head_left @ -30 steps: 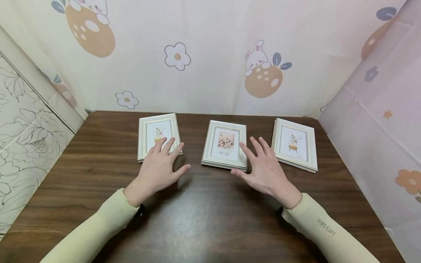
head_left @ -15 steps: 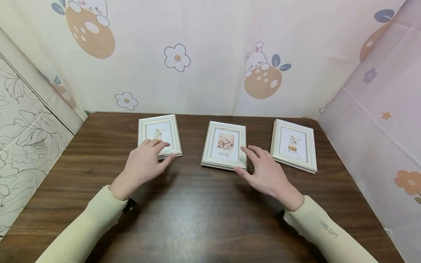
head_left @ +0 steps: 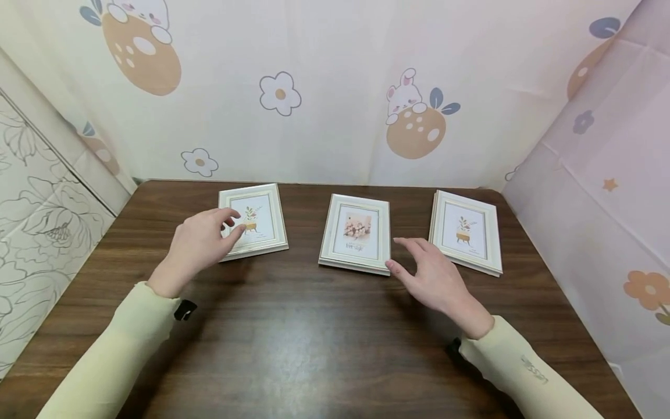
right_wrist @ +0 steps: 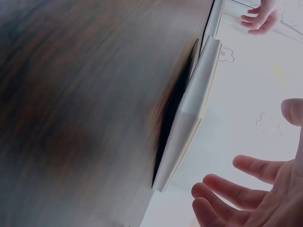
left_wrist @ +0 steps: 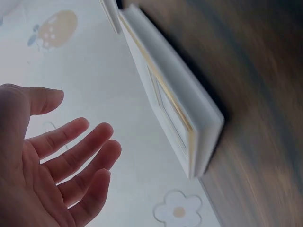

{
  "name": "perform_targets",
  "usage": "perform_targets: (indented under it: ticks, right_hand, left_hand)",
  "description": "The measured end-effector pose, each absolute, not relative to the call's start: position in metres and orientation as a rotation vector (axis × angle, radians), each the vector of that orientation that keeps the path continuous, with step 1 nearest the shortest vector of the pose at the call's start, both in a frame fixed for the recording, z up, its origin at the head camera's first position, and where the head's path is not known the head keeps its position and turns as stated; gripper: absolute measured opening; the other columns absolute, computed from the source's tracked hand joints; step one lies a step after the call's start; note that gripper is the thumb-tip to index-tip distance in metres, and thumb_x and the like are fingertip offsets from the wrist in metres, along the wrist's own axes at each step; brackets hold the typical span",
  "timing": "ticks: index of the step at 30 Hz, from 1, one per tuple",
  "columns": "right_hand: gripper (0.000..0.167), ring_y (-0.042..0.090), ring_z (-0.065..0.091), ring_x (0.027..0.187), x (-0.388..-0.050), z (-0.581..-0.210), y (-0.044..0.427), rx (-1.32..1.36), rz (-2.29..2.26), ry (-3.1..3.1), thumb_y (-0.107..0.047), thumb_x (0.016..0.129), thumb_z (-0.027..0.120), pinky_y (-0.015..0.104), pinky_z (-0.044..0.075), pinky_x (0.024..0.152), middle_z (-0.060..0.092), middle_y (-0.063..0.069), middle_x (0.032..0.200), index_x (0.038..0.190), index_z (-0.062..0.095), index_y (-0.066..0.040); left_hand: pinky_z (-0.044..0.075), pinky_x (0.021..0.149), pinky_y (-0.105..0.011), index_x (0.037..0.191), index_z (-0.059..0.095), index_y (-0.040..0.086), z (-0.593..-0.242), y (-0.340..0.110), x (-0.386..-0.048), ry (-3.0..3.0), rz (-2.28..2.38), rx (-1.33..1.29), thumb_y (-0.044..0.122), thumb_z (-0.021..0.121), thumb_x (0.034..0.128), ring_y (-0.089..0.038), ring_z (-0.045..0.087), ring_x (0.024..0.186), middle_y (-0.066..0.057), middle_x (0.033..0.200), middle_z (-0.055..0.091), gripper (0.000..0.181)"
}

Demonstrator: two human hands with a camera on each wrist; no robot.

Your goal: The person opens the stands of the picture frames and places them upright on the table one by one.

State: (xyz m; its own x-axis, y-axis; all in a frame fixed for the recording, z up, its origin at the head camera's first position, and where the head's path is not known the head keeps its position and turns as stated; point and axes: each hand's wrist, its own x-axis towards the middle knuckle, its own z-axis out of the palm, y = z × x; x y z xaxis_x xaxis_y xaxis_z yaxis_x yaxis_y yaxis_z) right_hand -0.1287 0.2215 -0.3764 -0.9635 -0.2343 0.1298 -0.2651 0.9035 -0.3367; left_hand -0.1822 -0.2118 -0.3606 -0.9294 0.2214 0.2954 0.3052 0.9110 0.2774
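Note:
Three white picture frames lie on the brown wooden table, seen in the head view. Over the near left side of the left picture frame (head_left: 264, 224), which shows a potted plant, is my left hand (head_left: 201, 240), its fingers loosely bent and holding nothing. The left wrist view shows that hand (left_wrist: 38, 184) apart from a frame's thick white edge (left_wrist: 170, 71). My right hand (head_left: 438, 280) hovers between the middle picture frame (head_left: 356, 233), with pink flowers, and the right picture frame (head_left: 464, 230). Relaxed and holding nothing, it (right_wrist: 265, 198) is apart from the frame edge in the right wrist view.
The wooden table (head_left: 293, 337) runs back to a white curtain (head_left: 324, 134) printed with rabbits and flowers. Side curtains flank the table on the left (head_left: 42, 233) and right (head_left: 597, 233). Gaps of bare wood separate the frames.
My left hand has moved left and its fingers have bent more. The right hand has shifted slightly right and down, away from the middle frame. The frames have stayed in place.

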Motion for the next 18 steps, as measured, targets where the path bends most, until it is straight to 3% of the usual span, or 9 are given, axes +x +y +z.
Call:
perform_targets:
  ticks: [10, 18]
  right_hand:
    - [0.056, 0.035, 0.054, 0.122, -0.126, -0.376, 0.230, 0.399, 0.700, -2.991, -0.048, 0.100, 0.055, 0.056, 0.042, 0.098, 0.059, 0.016, 0.133, 0.140, 0.054, -0.009]
    - [0.052, 0.031, 0.059, 0.115, -0.120, -0.377, 0.231, 0.445, 0.773, -2.983, -0.044, 0.100, 0.057, 0.052, 0.045, 0.093, 0.063, 0.013, 0.127, 0.137, 0.056, -0.008]
  left_hand:
    - [0.049, 0.062, -0.053, 0.111, 0.068, 0.012, -0.359, -0.244, -0.207, -2.898, -0.536, -0.289, 0.037, 0.056, 0.0980, -0.027, 0.068, 0.085, -0.006, 0.094, 0.073, 0.030]
    - [0.047, 0.067, -0.053, 0.112, 0.067, 0.014, -0.364, -0.265, -0.224, -2.951, -0.582, -0.200, 0.040, 0.053, 0.0987, -0.031, 0.065, 0.090, -0.008, 0.101, 0.072, 0.032]
